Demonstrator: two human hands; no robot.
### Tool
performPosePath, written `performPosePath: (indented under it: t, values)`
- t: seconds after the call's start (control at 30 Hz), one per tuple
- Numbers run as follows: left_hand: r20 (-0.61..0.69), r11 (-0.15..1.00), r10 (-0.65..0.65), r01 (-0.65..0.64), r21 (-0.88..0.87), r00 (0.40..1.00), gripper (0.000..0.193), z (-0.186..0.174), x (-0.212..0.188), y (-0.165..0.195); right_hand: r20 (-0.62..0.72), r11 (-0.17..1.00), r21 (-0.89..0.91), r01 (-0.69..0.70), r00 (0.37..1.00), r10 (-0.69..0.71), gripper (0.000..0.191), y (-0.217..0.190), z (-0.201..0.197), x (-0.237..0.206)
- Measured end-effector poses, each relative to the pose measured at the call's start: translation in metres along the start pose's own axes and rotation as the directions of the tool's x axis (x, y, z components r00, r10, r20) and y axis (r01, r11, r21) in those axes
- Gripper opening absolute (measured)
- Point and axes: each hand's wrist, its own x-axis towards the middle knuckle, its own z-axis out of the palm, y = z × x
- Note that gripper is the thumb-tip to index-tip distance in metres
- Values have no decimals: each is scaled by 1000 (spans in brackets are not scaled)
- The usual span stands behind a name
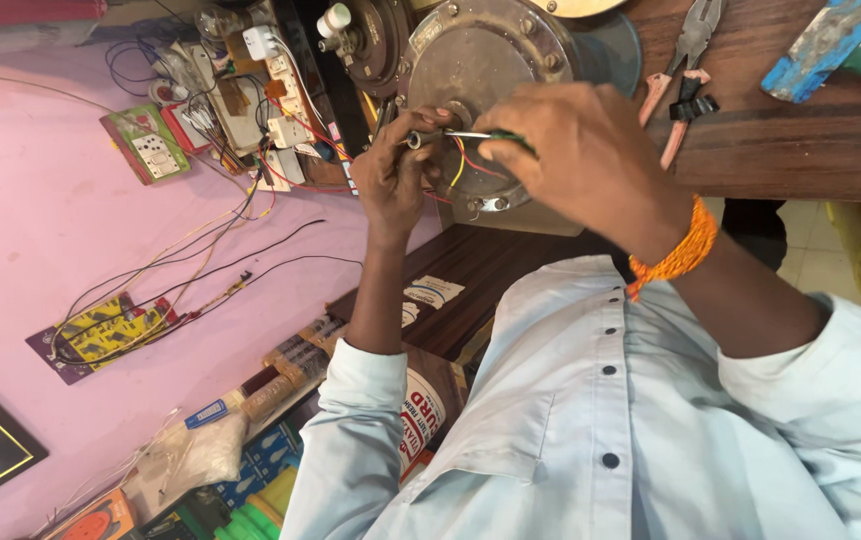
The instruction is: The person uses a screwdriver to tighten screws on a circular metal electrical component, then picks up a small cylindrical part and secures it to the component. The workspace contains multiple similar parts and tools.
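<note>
Right hand (576, 150) grips a thin screwdriver (451, 134) w/ fingers shut round its green handle. Left hand (396, 175) pinches the tip end, by the round metal motor (481, 70) on the wood bench (801, 140). Motor looks heavy & hard; wires (466, 160) look bendy, easy to snap, so hold the rim.
</note>
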Motion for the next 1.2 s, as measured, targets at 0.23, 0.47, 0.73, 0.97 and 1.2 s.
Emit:
performPosePath:
  t: [0.23, 0.47, 0.73, 0.97, 1.2]
  values:
    - [-180, 997, 74, -66, 49, 981, 20, 24, -8, 2, -31, 988, 87, -128, 991, 131, 28, -14, 32, -28]
    - [-231, 996, 85, -78, 39, 969, 22, 30, -9, -2, 561, 77, 763, -641, 718, 412, 35, 8, 44, -22]
    - [-177, 963, 190, -148, 224, 966, 18, 24, -2, 10, 76, 976, -39, -212, 974, 215, 38, -15, 36, -24]
    - [-227, 953, 136, -65, 296, 964, 20, 27, 0, 24, 43, 936, 225, -271, 962, 268, 39, -20, 44, -25]
    - [-240, 946, 171, -92, 310, 956, 22, 31, -3, 24, 597, -298, 802, -517, 696, 400, 39, -14, 62, -25]
